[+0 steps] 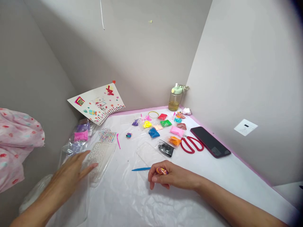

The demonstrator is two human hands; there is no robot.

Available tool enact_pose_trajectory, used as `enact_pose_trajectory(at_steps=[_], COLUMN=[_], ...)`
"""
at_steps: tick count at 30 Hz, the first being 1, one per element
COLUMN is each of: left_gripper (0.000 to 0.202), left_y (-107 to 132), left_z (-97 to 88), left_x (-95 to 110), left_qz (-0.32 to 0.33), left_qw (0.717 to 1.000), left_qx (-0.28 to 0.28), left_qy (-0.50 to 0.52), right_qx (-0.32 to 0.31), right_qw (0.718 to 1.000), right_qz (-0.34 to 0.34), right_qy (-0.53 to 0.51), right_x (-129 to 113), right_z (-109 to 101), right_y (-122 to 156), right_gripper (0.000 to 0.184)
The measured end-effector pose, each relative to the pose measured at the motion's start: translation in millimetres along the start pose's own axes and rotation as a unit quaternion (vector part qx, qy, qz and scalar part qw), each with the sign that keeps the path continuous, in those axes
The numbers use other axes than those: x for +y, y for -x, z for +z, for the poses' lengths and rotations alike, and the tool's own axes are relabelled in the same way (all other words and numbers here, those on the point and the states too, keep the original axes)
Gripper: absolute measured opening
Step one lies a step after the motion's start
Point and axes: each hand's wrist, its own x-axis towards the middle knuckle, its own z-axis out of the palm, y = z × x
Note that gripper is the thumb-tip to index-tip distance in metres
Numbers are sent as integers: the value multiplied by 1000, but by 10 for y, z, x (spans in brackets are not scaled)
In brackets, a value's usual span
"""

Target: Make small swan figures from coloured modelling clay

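Note:
In the head view my right hand [163, 176] is curled around a lump of swirled modelling clay [162, 171], with orange, yellow and purple showing between the fingers. A blue pointed modelling tool [140, 169] lies on the white sheet, its right end hidden behind that hand. My left hand [77, 168] is open, thumb and fingers apart, over the left edge of a clear plastic tray [103, 159]. Whether it touches the tray I cannot tell. Above the tray lies a sheet of small shiny gems [107, 135], with a pink plastic tool [118, 141] beside it.
Several clay packets, among them black [166, 149], blue [154, 132] and orange [174, 141], lie beyond my right hand. Red-handled scissors [188, 145] and a phone [210, 142] lie to the right. A bottle [175, 98] and a decorated card [98, 104] stand at the back.

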Motion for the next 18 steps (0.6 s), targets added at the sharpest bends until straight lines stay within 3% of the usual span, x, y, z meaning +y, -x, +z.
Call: enact_pose_trajectory(at_steps=[3,6,9,11,18], left_gripper=[87,90,83,78,56], left_y=[-58,-96,-98,-86,-39], left_z=[151,193,171,147,24], left_x=[244,330,322,303,281], left_qz=[-12,-16,-17,-15,-39], left_qw=[999,998,989,984,941], left_qx=[-44,-2,63,75,64], left_qy=[5,63,131,162,331], right_qx=[4,8,11,14,16], right_qw=[1000,1000,1000,1000,1000], right_qz=[-1,0,2,5,1], right_qy=[1,-2,-3,-4,3], right_x=[0,0,3,7,-1], right_z=[1,-2,-9,-16,-19], right_y=[4,14,23,28,39], right_gripper=[29,28,27,26,26])
